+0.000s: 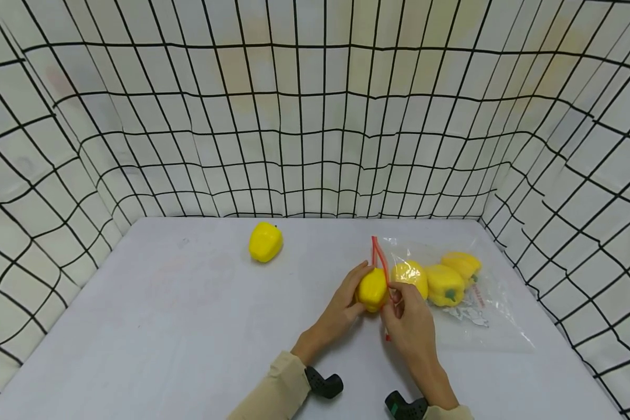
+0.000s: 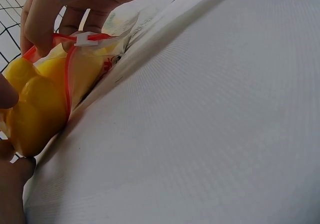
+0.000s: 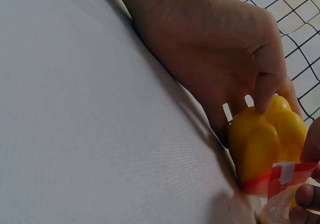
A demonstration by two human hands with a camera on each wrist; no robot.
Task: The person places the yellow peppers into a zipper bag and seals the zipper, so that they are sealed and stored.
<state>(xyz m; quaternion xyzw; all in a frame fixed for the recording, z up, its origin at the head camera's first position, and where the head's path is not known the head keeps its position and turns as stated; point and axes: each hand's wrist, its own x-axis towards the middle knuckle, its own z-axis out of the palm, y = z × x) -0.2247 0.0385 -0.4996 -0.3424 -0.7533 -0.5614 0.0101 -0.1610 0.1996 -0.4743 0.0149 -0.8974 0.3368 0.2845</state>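
Observation:
A yellow bell pepper (image 1: 371, 290) is at the mouth of a clear zip bag (image 1: 496, 326) with a red zip edge. My left hand (image 1: 341, 300) grips this pepper between thumb and fingers, as the right wrist view also shows. My right hand (image 1: 413, 321) pinches the red edge beside a white slider (image 2: 86, 39). The pepper's far end is partly inside the opening. Inside the bag lie a rounded yellow pepper (image 1: 410, 276), another with a green stem end (image 1: 444, 284) and a third (image 1: 462, 265) behind it.
One more yellow pepper (image 1: 265, 241) lies apart, toward the back of the white table (image 1: 163, 315). Black netting (image 1: 304, 134) over white sheets rises along the back and both sides of the table.

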